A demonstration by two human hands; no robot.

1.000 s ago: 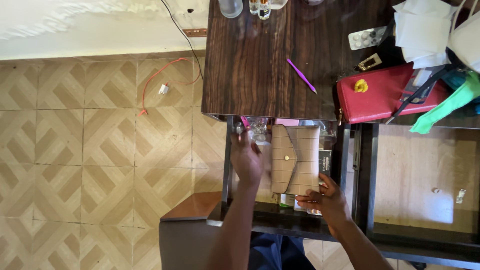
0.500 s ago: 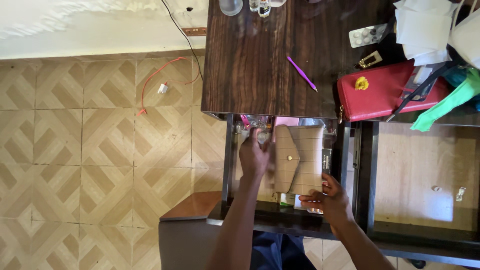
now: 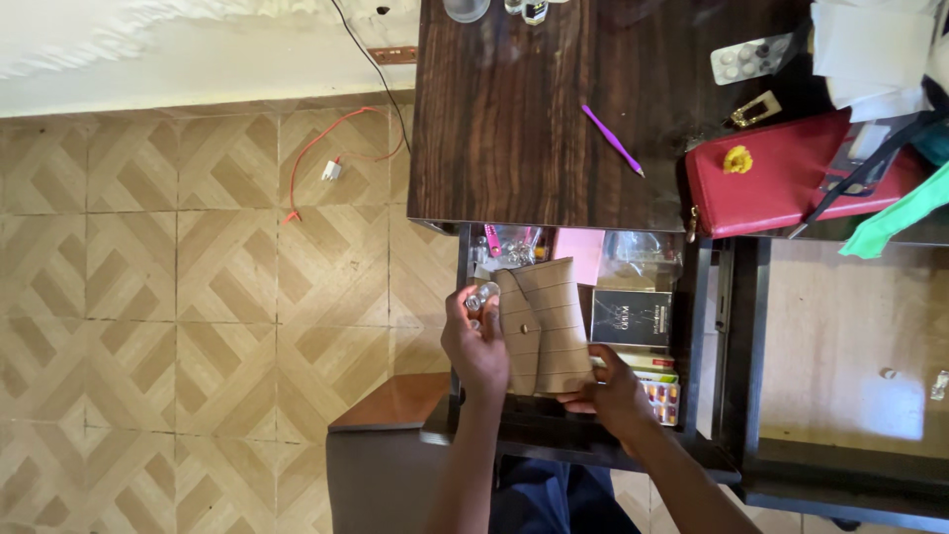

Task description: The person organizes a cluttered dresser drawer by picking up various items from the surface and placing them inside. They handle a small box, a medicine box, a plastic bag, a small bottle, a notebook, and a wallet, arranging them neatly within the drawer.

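Over the open drawer (image 3: 692, 326), both hands are busy. The left hand (image 3: 476, 346) is curled around a small clear glass bottle (image 3: 479, 297) with a rounded, shiny body, pinched at the fingertips just beside the flap of a tan clutch purse (image 3: 544, 326). That purse is soft, matte, faintly gridded with stitched lines, an envelope flap closed by one small round stud. It hangs tilted above the drawer's left half, its lower edge gripped by the right hand (image 3: 611, 391), fingers closed underneath.

Inside the drawer: a flat black box (image 3: 631, 316), glossy, lying right of the purse; a pale pink card (image 3: 579, 252) behind it; crinkled clear plastic (image 3: 638, 259); a blister strip of orange pills (image 3: 660, 400) near the right hand.

Above, the dark table top (image 3: 514, 129) shows strong streaky wood grain with a polished sheen. On it lie a slim purple pen (image 3: 613, 140), a red pebbled zip wallet (image 3: 781, 178) with a small yellow flower, a silver blister pack (image 3: 746, 61), and a green cloth strip (image 3: 905, 213) at the right edge.

The floor (image 3: 198, 287) is beige tile in a chevron parquet pattern, and a thin red cable (image 3: 321, 143) with a white plug loops across it near the wall.
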